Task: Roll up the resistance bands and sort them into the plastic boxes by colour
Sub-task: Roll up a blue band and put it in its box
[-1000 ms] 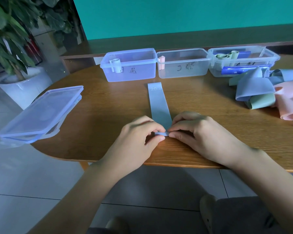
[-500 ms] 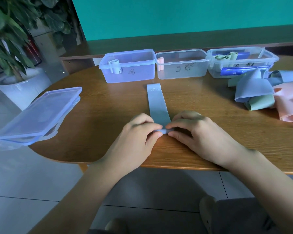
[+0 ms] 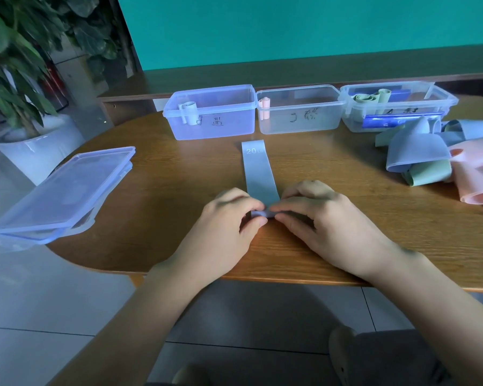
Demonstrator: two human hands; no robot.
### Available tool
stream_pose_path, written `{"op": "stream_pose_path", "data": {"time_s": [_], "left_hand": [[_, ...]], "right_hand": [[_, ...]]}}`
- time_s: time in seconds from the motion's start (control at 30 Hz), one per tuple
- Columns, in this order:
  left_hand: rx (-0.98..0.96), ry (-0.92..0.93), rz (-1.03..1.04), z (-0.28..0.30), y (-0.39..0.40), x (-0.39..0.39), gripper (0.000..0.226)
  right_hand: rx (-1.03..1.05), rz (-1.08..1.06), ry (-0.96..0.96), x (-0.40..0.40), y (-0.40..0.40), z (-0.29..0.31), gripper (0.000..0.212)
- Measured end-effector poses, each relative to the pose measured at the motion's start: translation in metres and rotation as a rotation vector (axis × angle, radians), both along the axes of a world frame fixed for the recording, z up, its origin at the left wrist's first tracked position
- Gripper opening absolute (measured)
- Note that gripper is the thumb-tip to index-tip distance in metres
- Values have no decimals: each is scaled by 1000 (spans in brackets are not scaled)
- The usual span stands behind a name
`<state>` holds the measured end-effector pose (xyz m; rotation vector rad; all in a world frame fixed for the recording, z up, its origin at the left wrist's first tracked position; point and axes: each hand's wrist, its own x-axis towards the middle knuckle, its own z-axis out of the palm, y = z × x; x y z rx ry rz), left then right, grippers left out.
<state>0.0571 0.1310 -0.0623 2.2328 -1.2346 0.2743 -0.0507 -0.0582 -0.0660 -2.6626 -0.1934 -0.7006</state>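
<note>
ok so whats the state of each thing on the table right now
blue band: flat, near end rolled
left hand: pinching the roll
right hand: pinching the roll
three boxes: open, each holds rolls
lids: off, stacked
loose bands: unrolled pile

Boxes (image 3: 210,112) three; stacked lids (image 3: 64,188); rolled bands (image 3: 189,112) four; flat blue band (image 3: 258,171) one

Pastel bands (image 3: 418,154) on a brown wood-grain desk (image 3: 151,204), teal wall (image 3: 290,29) behind.
Pale blue band (image 3: 258,174) printed with white "20 LB"; loose heap in blue, green and pink; bluish box (image 3: 212,112), clear box (image 3: 300,111) holding a pink roll (image 3: 264,107), clear box (image 3: 396,107) holding green rolls (image 3: 367,98); bluish translucent lids (image 3: 64,190).
</note>
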Motion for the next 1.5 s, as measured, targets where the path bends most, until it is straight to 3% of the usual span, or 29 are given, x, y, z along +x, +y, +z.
{"op": "stream_pose_path", "data": {"time_s": [0.4, 0.63, 0.83, 1.03, 1.3, 1.5], "left_hand": [[-26, -9, 6, 1, 1, 2, 17], [8, -9, 42, 0, -2, 3, 25], [15, -25, 59, 1, -5, 5, 31], [-17, -32, 56, 1, -7, 13, 20], [2, 15, 73, 1, -15, 22, 24], [-28, 37, 85, 4, -18, 25, 15]], "right_hand": [[-7, -19, 69, 7, -4, -1, 33], [-18, -44, -10, 7, -1, 1, 23], [-21, -26, 48, 12, -4, 2, 29], [-22, -66, 138, 19, -7, 3, 40], [16, -111, 120, 35, -9, 4, 23], [81, -94, 87, 41, -8, 3, 16]]}}
